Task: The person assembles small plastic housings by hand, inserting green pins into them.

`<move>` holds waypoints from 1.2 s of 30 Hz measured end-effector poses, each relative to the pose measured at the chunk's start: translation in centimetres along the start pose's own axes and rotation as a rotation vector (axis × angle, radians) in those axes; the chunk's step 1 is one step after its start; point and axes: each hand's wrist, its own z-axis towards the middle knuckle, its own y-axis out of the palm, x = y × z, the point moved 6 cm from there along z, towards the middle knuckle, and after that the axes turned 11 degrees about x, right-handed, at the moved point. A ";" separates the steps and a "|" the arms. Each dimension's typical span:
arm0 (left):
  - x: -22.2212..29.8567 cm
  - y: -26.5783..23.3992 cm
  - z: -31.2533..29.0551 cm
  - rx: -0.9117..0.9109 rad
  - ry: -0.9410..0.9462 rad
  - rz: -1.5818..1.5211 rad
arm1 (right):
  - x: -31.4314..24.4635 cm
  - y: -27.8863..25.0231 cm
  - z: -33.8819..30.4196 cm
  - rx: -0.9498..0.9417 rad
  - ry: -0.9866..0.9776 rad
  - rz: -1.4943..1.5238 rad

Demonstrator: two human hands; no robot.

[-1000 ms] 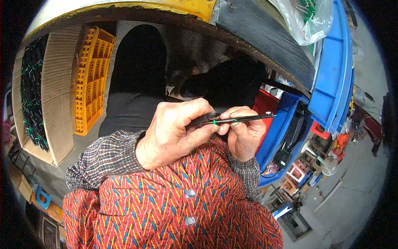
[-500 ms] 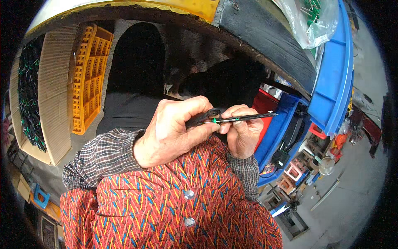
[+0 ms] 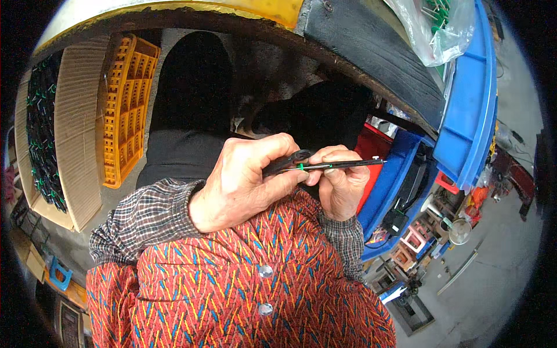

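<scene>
Both hands meet in front of my chest on a thin black bundle point(image 3: 348, 164) that looks like folded cable. A loop shows at its left end, a small green tie point(image 3: 300, 166) wraps its middle, and a small pale tip sticks out at the right. My left hand point(image 3: 246, 185) is closed round the looped end, thumb and forefinger close to the tie. My right hand point(image 3: 342, 188) pinches the bundle just right of the tie, with its length lying across the fingers. My palms hide part of it.
At left stand a cardboard box point(image 3: 81, 133) of similar black bundles with green ties and an orange plastic crate point(image 3: 125, 110). A worn bench edge point(image 3: 377, 61) runs across the top. Right are blue bins point(image 3: 470, 110) and a clear bag point(image 3: 432, 40) of green pieces.
Both hands keep the same hold. The bundle has turned slightly, so its loop now looks flatter. The whole view has shifted a little.
</scene>
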 end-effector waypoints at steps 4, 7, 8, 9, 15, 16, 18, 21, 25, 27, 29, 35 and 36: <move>0.1 0.0 0.1 0.011 0.067 -0.017 | -0.1 0.0 0.0 0.003 -0.008 -0.032; 0.3 0.0 0.1 -0.004 0.051 -0.020 | -0.2 0.0 0.0 0.000 -0.024 -0.043; 0.4 0.0 0.1 -0.004 0.052 -0.021 | -0.3 0.0 0.0 0.000 -0.033 -0.061; 0.5 -0.1 0.1 0.006 0.083 0.007 | -0.4 0.1 -0.1 -0.002 -0.039 -0.077; 1.0 -0.4 0.2 -0.011 0.156 0.042 | -1.7 0.0 -0.2 -0.060 -0.218 -0.408; 1.1 -0.4 0.2 -0.007 0.195 0.033 | -1.8 0.0 -0.2 -0.061 -0.218 -0.408; 1.4 -0.6 0.3 -0.025 0.221 0.066 | -2.3 0.6 -0.2 -0.104 -0.284 -0.558; 1.7 -0.8 0.3 -0.065 0.231 0.093 | -2.9 1.3 -0.4 -0.120 -0.273 -0.566; 1.5 -0.7 0.1 -0.090 0.276 0.089 | -2.9 1.4 -0.6 -0.123 -0.300 -0.616; 1.8 -0.8 0.2 -0.098 0.307 0.117 | -3.0 1.5 -0.7 -0.152 -0.297 -0.658; 1.8 -0.8 0.2 -0.110 0.338 0.143 | -2.7 1.3 -0.9 -0.137 -0.238 -0.622; 2.0 -0.7 -0.3 -0.133 0.497 0.162 | -2.2 1.1 -0.9 -0.142 -0.036 -0.571; 1.9 -0.6 -0.4 -0.170 0.502 0.157 | -2.1 1.1 -0.9 -0.153 -0.015 -0.566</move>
